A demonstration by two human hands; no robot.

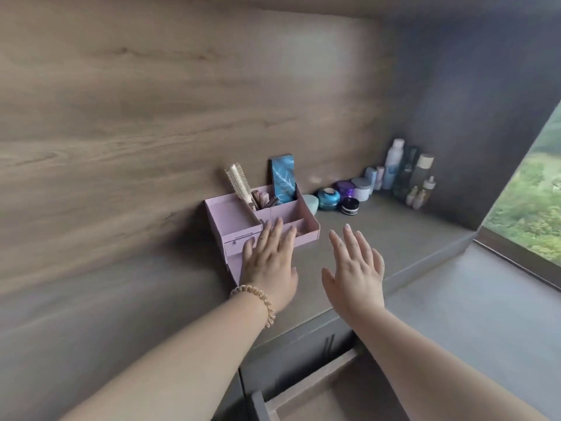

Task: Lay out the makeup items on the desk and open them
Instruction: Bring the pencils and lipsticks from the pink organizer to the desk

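Observation:
A pink organizer box (pixel 230 221) stands on the grey desk (pixel 403 238) against the wooden wall. In it are a round hairbrush (pixel 239 182), a blue patterned box (pixel 283 180) and several small pinkish tubes (pixel 263 199). My left hand (pixel 270 262), with a coiled band on the wrist, lies flat with fingers spread over the organizer's front, holding nothing. My right hand (pixel 355 265) hovers open over the desk just right of the organizer.
Jars stand right of the organizer: a pale blue one (pixel 311 203), a teal one (pixel 328 199), a purple one (pixel 345 189), a black one (pixel 350 206), a white one (pixel 362 189). Several bottles (pixel 406 174) fill the back right corner. A drawer (pixel 306 387) is open below the desk edge. A window (pixel 534 202) is at right.

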